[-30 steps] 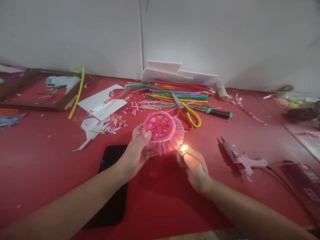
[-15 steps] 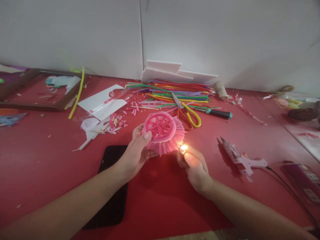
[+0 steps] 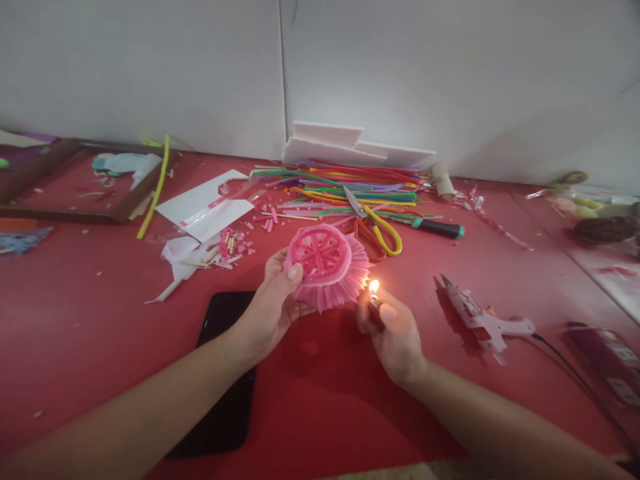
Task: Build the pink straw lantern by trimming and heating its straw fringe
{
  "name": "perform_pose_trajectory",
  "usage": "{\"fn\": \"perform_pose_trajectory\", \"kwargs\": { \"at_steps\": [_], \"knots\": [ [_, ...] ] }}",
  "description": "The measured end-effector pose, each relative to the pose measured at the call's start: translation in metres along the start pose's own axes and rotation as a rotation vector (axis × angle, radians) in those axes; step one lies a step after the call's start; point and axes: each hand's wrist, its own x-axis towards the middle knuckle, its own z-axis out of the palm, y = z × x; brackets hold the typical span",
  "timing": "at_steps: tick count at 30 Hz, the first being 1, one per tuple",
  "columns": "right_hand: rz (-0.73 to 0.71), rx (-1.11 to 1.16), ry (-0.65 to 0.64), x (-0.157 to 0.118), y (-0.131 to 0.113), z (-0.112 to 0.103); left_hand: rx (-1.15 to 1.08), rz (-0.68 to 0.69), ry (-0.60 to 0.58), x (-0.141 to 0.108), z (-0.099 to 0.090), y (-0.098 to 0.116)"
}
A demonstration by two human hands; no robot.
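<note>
My left hand (image 3: pixel 277 293) grips a round pink craft piece (image 3: pixel 321 257) at its left side, thumb on top. The piece has a wheel-like disc with crossing spokes and a pleated pink fringe (image 3: pixel 345 287) below and to the right. In my right hand (image 3: pixel 395 330) is a lighter (image 3: pixel 375 310), mostly covered by the fingers. Its flame (image 3: pixel 373 287) burns close to the fringe's right edge; whether it touches cannot be made out. A black phone (image 3: pixel 225 393) lies on the red table under my left forearm.
Yellow-handled scissors (image 3: pixel 383 230), a craft knife (image 3: pixel 440 227) and coloured pipe cleaners (image 3: pixel 360 190) lie behind my hands. To the right are a pink glue gun (image 3: pixel 480 320) with its cord and a power strip (image 3: pixel 607 360). Pink scraps (image 3: pixel 233 247) and a brown frame (image 3: pixel 115 212) are left.
My right hand has turned and shifted slightly right, showing more of the lighter. The flame is now more upright and a little farther right. My left hand holds the pink piece almost still.
</note>
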Motion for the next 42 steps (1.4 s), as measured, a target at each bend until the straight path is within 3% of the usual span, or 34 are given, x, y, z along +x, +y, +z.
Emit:
{"fn": "perform_pose_trajectory", "kwargs": {
  "at_steps": [4,9,17,22,28,42],
  "knots": [
    [-0.072,0.078,0.125,0.003,0.000,0.000,0.001,0.039,-0.015,0.001,-0.003,-0.002],
    [-0.025,-0.042,0.297,0.010,-0.008,0.000,-0.011,0.082,-0.068,0.001,-0.008,-0.006],
    [-0.054,-0.220,0.189,0.016,-0.013,-0.001,-0.014,0.078,-0.071,0.002,-0.009,-0.007],
    [0.047,-0.049,0.247,0.021,-0.011,0.000,0.017,0.105,-0.126,0.000,-0.005,-0.004],
    [0.151,0.117,0.294,0.024,-0.001,-0.002,0.021,0.013,-0.094,-0.002,0.003,0.006],
    [0.206,0.246,0.342,0.027,-0.007,0.000,-0.081,0.009,-0.151,0.003,-0.004,0.004]
  ]
}}
